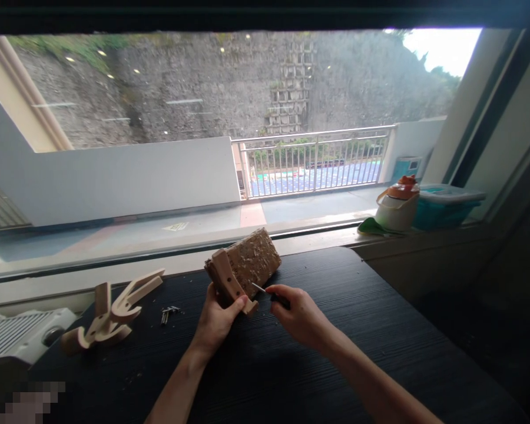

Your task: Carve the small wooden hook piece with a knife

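My left hand [216,318] is closed around the lower end of a wooden hook piece [228,275] with dark holes along it. That piece lies against the near end of a rough brown block [255,259], which is tilted on the table. In my right hand [298,312] is a screwdriver [279,299] with a dark handle and a thin metal shaft. Its tip points left, close to the wooden piece and the block's face; whether it touches I cannot tell.
Several curved wooden hook pieces [110,315] lie at the left of the black table [335,353], beside a small pile of screws [169,314]. A white slatted appliance [26,333] stands at far left. On the windowsill are a jug [397,207] and a teal box [448,207].
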Tool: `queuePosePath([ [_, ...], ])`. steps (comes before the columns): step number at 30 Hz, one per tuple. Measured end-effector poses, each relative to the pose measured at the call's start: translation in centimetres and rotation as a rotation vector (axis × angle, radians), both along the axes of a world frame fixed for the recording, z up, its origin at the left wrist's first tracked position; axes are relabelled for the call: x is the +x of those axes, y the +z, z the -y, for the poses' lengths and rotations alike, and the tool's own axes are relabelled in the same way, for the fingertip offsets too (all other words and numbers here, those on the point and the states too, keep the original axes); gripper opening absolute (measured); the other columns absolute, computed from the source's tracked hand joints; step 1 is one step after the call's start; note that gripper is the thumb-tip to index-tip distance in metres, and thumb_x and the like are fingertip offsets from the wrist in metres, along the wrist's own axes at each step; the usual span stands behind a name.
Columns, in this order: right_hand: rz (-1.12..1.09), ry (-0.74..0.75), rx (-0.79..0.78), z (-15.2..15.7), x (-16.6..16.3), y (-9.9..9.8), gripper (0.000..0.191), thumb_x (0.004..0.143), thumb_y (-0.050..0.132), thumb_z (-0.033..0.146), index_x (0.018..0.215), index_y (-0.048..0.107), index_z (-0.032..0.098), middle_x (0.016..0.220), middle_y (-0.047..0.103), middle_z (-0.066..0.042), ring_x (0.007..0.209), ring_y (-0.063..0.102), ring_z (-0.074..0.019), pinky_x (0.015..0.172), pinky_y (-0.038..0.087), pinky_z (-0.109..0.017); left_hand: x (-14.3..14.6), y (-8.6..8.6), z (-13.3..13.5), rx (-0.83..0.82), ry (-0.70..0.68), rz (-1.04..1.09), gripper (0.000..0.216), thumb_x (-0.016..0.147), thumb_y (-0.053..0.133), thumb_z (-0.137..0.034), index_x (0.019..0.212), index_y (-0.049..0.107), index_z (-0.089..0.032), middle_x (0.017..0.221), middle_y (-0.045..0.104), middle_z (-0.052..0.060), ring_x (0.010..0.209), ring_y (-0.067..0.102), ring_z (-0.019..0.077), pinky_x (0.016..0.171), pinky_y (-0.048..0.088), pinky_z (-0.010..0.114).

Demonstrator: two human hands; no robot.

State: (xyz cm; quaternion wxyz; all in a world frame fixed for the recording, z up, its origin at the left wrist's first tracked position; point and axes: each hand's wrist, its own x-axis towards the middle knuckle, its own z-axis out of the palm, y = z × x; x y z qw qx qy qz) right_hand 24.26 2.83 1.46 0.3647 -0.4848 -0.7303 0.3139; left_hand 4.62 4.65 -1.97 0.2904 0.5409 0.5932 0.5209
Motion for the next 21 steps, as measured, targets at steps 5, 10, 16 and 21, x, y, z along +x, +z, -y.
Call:
queuePosePath([
  [5,0.149,-0.026,0.054,0.19,-0.38,-0.59,0.035,0.082,0.046,0.025,0.112,0.065,0.023,0.1,0.07,-0.005,0.093,0.063,-0.0202,0.082,0.044,-0.029,-0.28,-0.31,-0.18,-0.022,-0.026,-0.01,0.053,0.064,0.072,-0.04,0.106,0.045,-0.021,0.091,0.064,0.003,0.085,0.063,0.0219,0.08,0.049,0.039],
  [10,0.16,0.006,0.035,0.45,-0.59,-0.27,0.035,0.079,0.046,0.021,0.108,0.066,0.021,0.096,0.071,-0.005,0.091,0.064,-0.019,0.079,0.044,-0.025,-0.28,-0.38,-0.13,-0.028,-0.057,0.005,0.054,0.064,0.072,-0.041,0.105,0.044,-0.021,0.09,0.063,0.002,0.085,0.063,0.0223,0.078,0.049,0.039],
  [16,0.185,0.073,0.016,0.21,-0.24,-0.17,0.033,0.08,0.045,0.023,0.104,0.067,0.021,0.091,0.071,-0.004,0.084,0.064,-0.017,0.072,0.043,-0.023,-0.21,-0.31,0.03,-0.019,-0.062,-0.024,0.053,0.064,0.071,-0.039,0.105,0.044,-0.021,0.09,0.062,0.002,0.086,0.063,0.0234,0.079,0.049,0.041],
  [21,0.183,0.068,0.015,0.15,0.32,0.35,0.034,0.081,0.045,0.025,0.106,0.067,0.022,0.096,0.07,-0.004,0.086,0.063,-0.0166,0.074,0.043,-0.022,-0.02,-0.37,0.1,-0.016,-0.063,-0.024,0.053,0.063,0.071,-0.037,0.105,0.044,-0.021,0.09,0.062,0.001,0.086,0.063,0.0233,0.079,0.049,0.04],
])
